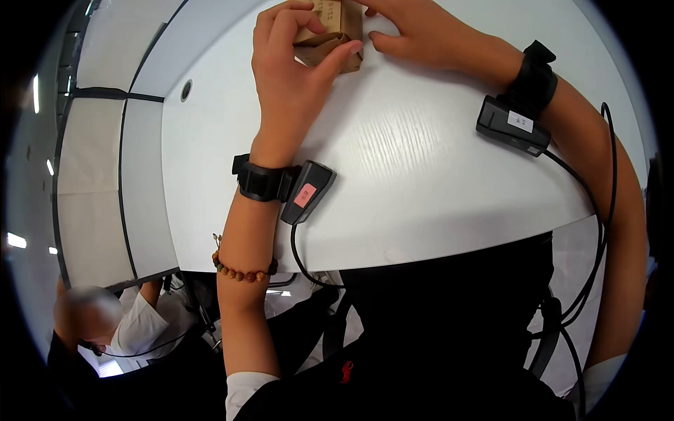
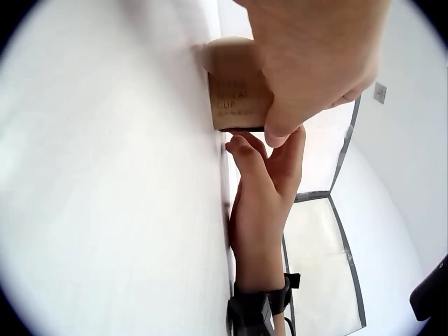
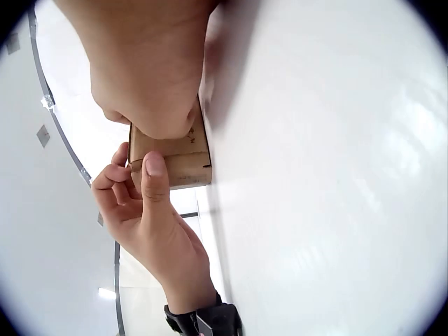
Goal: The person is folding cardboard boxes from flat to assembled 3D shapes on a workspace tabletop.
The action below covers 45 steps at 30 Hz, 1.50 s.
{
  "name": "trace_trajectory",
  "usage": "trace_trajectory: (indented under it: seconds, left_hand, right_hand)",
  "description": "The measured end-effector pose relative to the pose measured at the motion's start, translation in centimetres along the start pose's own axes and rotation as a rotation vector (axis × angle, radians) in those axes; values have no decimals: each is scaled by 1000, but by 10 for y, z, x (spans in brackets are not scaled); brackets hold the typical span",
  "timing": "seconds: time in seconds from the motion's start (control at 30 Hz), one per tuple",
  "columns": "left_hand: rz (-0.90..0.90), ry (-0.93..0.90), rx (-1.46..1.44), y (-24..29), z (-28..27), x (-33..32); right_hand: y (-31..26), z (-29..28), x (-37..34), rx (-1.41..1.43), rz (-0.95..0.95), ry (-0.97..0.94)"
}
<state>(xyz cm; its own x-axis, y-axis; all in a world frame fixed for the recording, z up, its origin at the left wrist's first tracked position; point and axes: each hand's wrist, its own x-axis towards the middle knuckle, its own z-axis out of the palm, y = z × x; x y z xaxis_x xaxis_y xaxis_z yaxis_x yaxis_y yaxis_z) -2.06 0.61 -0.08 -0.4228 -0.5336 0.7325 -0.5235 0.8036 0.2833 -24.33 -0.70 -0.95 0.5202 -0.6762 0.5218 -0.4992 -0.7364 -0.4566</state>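
A small brown cardboard box (image 1: 349, 27) with printed lettering stands on the white table at the top of the head view. My left hand (image 1: 291, 77) grips it, thumb along the near side and fingers bent over the top. That near side looks creased, with a flap partly loose. In the right wrist view the left thumb (image 3: 155, 168) lies against the box (image 3: 189, 164). My right hand (image 1: 435, 35) is at the box's right side, thumb and index tip just off it; the head view's edge cuts off its other fingers. The word CUP shows on the box (image 2: 238, 105) in the left wrist view.
The white table (image 1: 393, 168) has a round cable hole (image 1: 186, 90) near its left edge. Pale partition panels (image 1: 91, 147) rise on the left. Cables (image 1: 590, 281) run from both wrist cameras. Another person (image 1: 140, 326) sits at lower left.
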Motion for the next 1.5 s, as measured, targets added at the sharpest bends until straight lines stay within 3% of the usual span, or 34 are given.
trace_trajectory:
  seconds: [0.27,0.37,0.57,0.67,0.77,0.97,1.17,1.37,1.47,1.5]
  left_hand:
    - [94,-154,-40,-5,-14,0]
    - [46,-134,-140,-13,-12,-3]
    - [-12,-82,-6,-6,-9,-1]
    - [64,-48,4,-9,-7,-1]
    - [9,3,-92,-7,-1,0]
    - [11,8,-17,-8,0,1]
    - [86,-114,-15,-7,-9,-2]
    - [-44,-237,-104,-12,-20,-5]
    - [128,-222,-102,-20,-23,-2]
    - [98,-229,-103,-17,-25,-2]
  right_hand:
    - [2,-1,-2,51,28,9]
    - [-2,-2,-2,38,30,2]
    - [2,1,0,-7,14,-8]
    - [-1,-2,1,41,46,-37]
    - [0,0,-1,-7,4,-7]
    - [-4,-1,0,10,34,-17]
    - [-5,-4,-1,44,92,-37]
    - [1,-1,0,30,2,27]
    - [-3,-3,1,44,64,13]
    - [-3,-1,1,26,51,25]
